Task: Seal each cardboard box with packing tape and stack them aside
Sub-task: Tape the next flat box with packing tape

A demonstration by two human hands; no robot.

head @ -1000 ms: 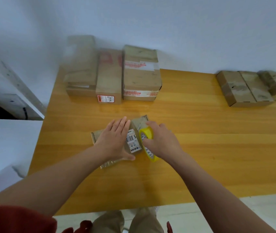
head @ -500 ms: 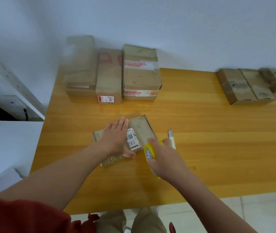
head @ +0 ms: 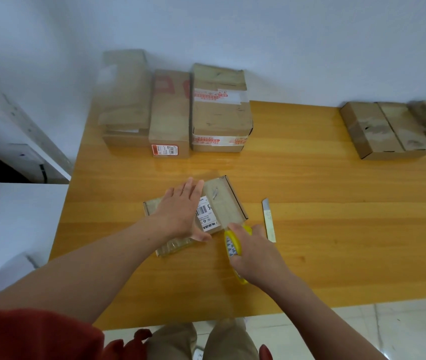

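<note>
The small flat brown cardboard box (head: 226, 203) lies in the middle of the glossy orange-yellow wooden worktop (head: 323, 229), straight ahead of the person. Its long axis runs from near-left to far-right, so the short way across it points roughly back at the person's body. The left hand (head: 180, 213) lies spread flat on the box's left half, fingers straight, pressing it down beside the white barcode label (head: 205, 214). The right hand (head: 257, 253) is curled round the yellow roll of clear packing tape (head: 232, 249), just off the box's near right corner, so this hand is the one placed to draw the strip. I judge the next pull has to keep to the short axis, toward the person, or the tape will skew. Against a second ago, the roll has come off the top of the box and back over its near edge. That uncovers a slim silvery metal blade (head: 269, 222) lying on the wood just right of the box, close by the right hand. The left hand has stayed where it was. Farther out, three taller brown cardboard boxes (head: 219, 113) stand side by side at the far edge by the wall. An open-flapped brown cardboard box (head: 386, 131) sits well apart at the far right.
</note>
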